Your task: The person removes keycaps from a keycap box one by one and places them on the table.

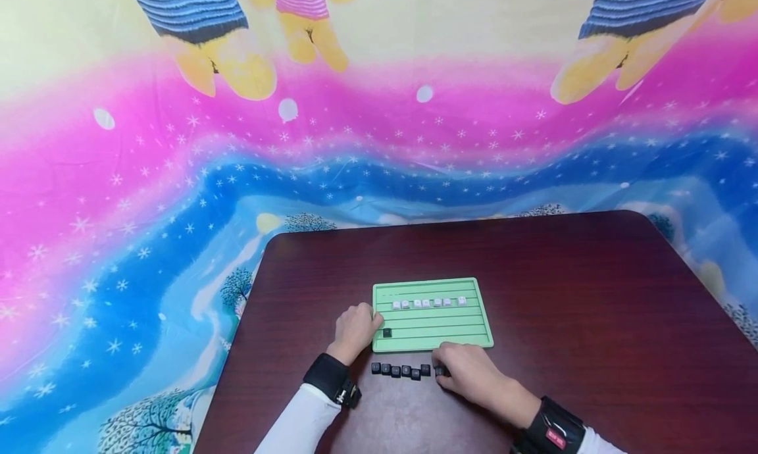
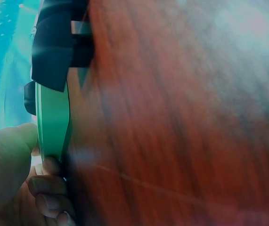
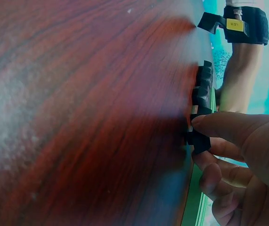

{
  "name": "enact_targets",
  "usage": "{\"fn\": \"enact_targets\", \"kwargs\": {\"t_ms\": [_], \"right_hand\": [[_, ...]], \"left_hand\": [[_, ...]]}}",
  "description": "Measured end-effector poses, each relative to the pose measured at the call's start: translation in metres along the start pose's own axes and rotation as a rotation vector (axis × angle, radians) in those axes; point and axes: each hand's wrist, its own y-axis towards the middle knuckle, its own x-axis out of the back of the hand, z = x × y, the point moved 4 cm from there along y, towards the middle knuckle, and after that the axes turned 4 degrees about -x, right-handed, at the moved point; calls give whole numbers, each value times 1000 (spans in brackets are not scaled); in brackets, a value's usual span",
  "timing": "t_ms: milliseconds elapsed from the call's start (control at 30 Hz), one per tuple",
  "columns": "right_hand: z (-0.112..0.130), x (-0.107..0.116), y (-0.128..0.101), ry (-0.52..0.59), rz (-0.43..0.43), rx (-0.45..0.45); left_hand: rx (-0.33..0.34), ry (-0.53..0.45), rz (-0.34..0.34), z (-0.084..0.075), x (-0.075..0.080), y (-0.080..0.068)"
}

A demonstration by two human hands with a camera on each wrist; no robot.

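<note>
A light green ridged tray [image 1: 438, 330] lies on the table, and my left hand [image 1: 354, 329] grips its left edge between thumb and fingers. Several white keycaps [image 1: 426, 303] stand in a row across the tray's upper part. One black keycap [image 1: 387, 333] sits at its lower left, near my left thumb. Below the tray's front edge, my right hand [image 1: 474, 373] pinches a black keycap [image 3: 200, 141] between thumb and fingers. To its left, several more black keycaps [image 1: 396, 371] form an uneven line on the table.
The dark red-brown table [image 1: 562, 283] has rounded far corners. Behind it hangs a colourful printed cloth [image 1: 379, 131], which also shows along the table's sides. Black bands with small devices are strapped round both wrists, the left band [image 1: 327, 377] close to the black keycaps.
</note>
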Motion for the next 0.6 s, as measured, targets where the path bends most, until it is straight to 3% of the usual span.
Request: {"fn": "enact_targets", "kwargs": {"t_ms": [600], "right_hand": [[0,-4,-3,-2,-24,32]], "left_hand": [[4,5,5,0,0,0]]}}
